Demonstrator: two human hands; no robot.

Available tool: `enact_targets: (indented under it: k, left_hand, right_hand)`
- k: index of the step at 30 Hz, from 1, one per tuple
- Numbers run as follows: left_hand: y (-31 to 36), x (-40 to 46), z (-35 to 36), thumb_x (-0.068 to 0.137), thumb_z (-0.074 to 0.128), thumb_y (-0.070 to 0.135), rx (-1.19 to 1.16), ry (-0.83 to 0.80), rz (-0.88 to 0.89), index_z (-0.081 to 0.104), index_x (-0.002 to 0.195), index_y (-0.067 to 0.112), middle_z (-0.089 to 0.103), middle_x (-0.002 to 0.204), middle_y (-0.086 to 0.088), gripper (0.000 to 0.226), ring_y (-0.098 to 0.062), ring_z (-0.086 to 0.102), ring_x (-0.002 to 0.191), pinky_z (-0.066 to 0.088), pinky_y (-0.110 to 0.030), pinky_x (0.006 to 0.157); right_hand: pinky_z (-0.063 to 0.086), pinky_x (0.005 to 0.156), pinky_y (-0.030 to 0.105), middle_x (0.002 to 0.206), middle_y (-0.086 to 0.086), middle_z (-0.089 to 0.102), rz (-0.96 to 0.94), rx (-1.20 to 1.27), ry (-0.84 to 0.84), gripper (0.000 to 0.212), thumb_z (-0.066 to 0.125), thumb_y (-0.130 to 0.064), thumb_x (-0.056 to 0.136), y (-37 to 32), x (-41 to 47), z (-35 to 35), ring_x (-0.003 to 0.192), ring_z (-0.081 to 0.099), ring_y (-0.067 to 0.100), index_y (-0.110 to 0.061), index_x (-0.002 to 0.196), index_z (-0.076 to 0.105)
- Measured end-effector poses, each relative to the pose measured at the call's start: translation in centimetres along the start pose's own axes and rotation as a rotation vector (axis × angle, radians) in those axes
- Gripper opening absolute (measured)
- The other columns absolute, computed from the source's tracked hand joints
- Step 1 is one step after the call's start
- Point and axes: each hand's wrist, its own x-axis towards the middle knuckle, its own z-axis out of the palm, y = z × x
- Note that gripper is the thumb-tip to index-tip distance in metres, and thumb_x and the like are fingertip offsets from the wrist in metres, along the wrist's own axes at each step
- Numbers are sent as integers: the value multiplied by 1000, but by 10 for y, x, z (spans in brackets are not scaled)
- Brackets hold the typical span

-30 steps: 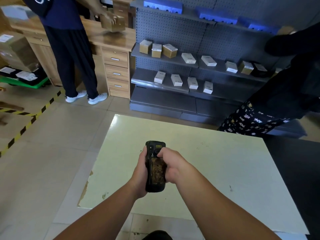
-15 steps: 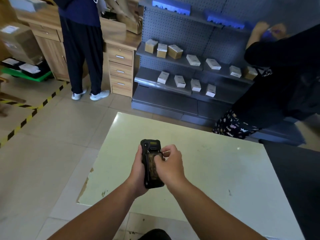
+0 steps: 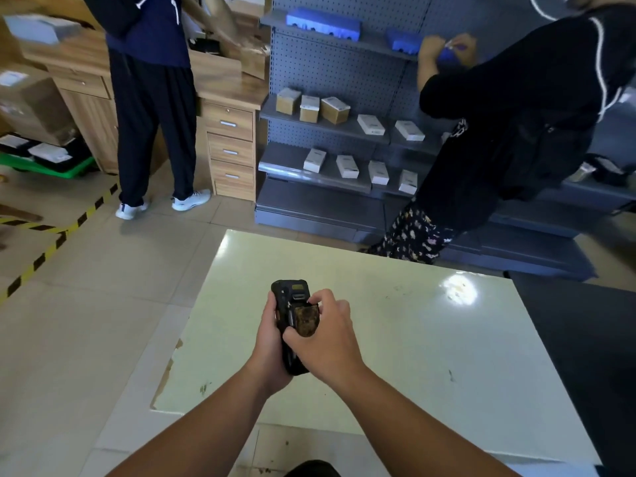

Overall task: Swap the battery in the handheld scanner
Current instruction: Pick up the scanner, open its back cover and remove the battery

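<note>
Black handheld scanner [image 3: 287, 306] is held upright in the air above the pale green counter [image 3: 395, 339], with its back side turned to the camera. The left hand [image 3: 272, 346] wraps around the left side and lower part of the scanner, its fingers closed on the body. The right hand [image 3: 325, 339] is at the right side of the scanner, with the thumb and the other fingers closed around a worn brown block with mottled surface [image 3: 307, 320], which looks like the battery or its cover. This block stands tilted, its upper edge lifted away from the back of the scanner, and its lower part is hidden by the right thumb, so I cannot tell if it is fully out. Near the top of the scanner there is a small yellowish label [image 3: 297, 287], but the writing on it is too small to read. Behind the counter stands a grey metal shelf with pegboard back [image 3: 330, 129], carrying small white and brown boxes [image 3: 347, 166]; their labels are also not readable.
</note>
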Motion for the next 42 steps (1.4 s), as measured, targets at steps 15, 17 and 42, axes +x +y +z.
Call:
enact_targets:
  k: [15,17,42]
  left_hand:
    - [-23,-4,5,93,39,78,-17,-20,29,75,117,8,72,96,-18,83,-33,68,79,60,-41,72]
    - [-18,-2,5,92,40,77,-76,-30,1,74,115,6,70,94,-19,82,-34,66,75,59,-41,74]
    - [-6,9,-29,95,41,65,-88,80,-100,73,114,0,72,100,-26,74,-39,68,77,62,-43,74]
  right_hand:
    - [47,72,22,109,-7,46,-153,56,307,45,76,-44,77,-10,31,-48,84,57,4,-33,112,50]
    - [52,77,35,111,-2,45,-37,-56,274,45,77,-42,79,15,49,-58,86,59,16,-25,112,51]
    - [40,112,40,158,6,43,10,-385,-30,60,61,-43,100,161,89,6,144,40,24,-13,150,47]
